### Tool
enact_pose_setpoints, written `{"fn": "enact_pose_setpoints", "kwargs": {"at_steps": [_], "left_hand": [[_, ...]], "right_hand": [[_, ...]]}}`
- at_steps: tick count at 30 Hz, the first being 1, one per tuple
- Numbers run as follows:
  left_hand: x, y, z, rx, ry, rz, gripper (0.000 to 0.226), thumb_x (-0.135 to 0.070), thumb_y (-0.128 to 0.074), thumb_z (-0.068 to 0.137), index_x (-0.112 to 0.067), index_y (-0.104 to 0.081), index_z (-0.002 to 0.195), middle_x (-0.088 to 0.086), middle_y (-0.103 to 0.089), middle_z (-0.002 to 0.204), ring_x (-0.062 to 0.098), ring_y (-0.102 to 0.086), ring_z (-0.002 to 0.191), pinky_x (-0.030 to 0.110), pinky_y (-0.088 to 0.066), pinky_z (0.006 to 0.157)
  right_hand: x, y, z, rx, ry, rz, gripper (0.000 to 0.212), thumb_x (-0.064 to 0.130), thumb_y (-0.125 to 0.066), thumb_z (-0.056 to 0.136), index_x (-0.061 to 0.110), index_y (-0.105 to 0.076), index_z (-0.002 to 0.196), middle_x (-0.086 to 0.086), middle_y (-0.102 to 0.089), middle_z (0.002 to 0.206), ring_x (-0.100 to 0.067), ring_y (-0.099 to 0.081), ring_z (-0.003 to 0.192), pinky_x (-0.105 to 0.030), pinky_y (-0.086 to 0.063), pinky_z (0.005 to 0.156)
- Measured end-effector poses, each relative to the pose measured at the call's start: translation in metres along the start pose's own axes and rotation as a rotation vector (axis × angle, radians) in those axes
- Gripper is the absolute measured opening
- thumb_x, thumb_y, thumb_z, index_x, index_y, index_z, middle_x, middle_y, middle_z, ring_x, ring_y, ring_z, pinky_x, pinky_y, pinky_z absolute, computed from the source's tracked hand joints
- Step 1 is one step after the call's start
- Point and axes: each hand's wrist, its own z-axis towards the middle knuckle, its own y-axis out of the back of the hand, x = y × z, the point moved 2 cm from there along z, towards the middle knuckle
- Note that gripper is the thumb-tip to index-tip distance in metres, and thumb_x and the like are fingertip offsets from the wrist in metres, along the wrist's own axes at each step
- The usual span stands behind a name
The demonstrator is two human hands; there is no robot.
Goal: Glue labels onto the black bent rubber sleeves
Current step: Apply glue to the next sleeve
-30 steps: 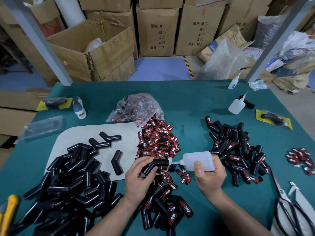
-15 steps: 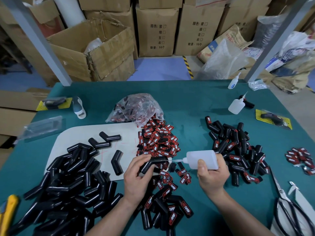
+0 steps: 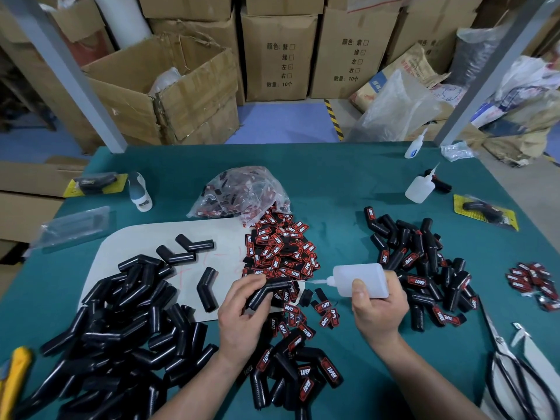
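Note:
My left hand (image 3: 242, 316) grips a black bent rubber sleeve (image 3: 266, 291) just above the green table. My right hand (image 3: 377, 307) holds a translucent glue bottle (image 3: 360, 279) on its side, its thin nozzle pointing left a short gap from the sleeve's upper end. Red-and-black labels (image 3: 280, 253) lie heaped just beyond my hands. Unlabelled sleeves (image 3: 121, 316) are piled at the left. Labelled sleeves (image 3: 424, 265) are piled at the right, and more (image 3: 297, 368) lie between my forearms.
A white board (image 3: 133, 244) under the left pile carries three loose sleeves. A plastic bag of labels (image 3: 242, 192) sits behind the heap. Spare glue bottles (image 3: 419, 187) stand at the back right, scissors (image 3: 512, 368) lie at the right edge, and a yellow knife (image 3: 15, 371) at the left.
The glue bottle has drawn back to the right, its nozzle leaving the sleeve's end. My left hand has shifted slightly left with the sleeve.

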Motion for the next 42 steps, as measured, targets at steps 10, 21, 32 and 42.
{"fn": "enact_pose_setpoints", "kwargs": {"at_steps": [10, 21, 32, 42], "left_hand": [[0.0001, 0.0008, -0.0001, 0.006, -0.028, 0.023, 0.036, 0.006, -0.078, 0.082, -0.008, -0.072, 0.114, -0.01, -0.068, 0.12, 0.01, -0.067, 0.113, 0.015, -0.05, 0.097], [-0.0017, 0.0007, 0.0004, 0.005, -0.014, -0.009, 0.031, 0.0, -0.077, 0.084, -0.011, -0.073, 0.113, -0.015, -0.067, 0.121, 0.009, -0.067, 0.112, 0.013, -0.057, 0.071], [-0.0037, 0.0007, 0.001, 0.018, -0.01, 0.026, 0.038, 0.007, -0.077, 0.08, -0.011, -0.073, 0.113, -0.015, -0.067, 0.121, 0.009, -0.067, 0.113, 0.012, -0.054, 0.085], [-0.0022, 0.0002, 0.0007, -0.004, -0.007, -0.018, 0.037, 0.006, -0.076, 0.08, -0.011, -0.073, 0.113, -0.008, -0.068, 0.119, 0.009, -0.067, 0.111, 0.004, -0.051, 0.076]], "right_hand": [[0.0019, -0.0001, 0.0, 0.0, -0.007, -0.023, 0.067, 0.061, -0.056, 0.092, -0.005, -0.059, 0.079, 0.016, -0.054, 0.071, 0.016, -0.058, 0.067, -0.002, -0.039, 0.055], [0.0012, 0.001, -0.0009, -0.007, 0.0, -0.044, 0.065, 0.062, -0.057, 0.091, -0.002, -0.059, 0.081, 0.016, -0.053, 0.07, 0.015, -0.056, 0.065, -0.003, -0.039, 0.054], [0.0017, 0.0003, -0.0009, 0.017, 0.021, -0.071, 0.069, 0.061, -0.057, 0.092, -0.007, -0.059, 0.079, 0.004, -0.054, 0.065, 0.015, -0.057, 0.067, -0.007, -0.041, 0.049], [0.0034, 0.0018, -0.0001, 0.017, 0.046, -0.094, 0.071, 0.06, -0.057, 0.093, -0.009, -0.059, 0.078, -0.002, -0.055, 0.063, -0.007, -0.055, 0.06, -0.013, -0.042, 0.047]]}}
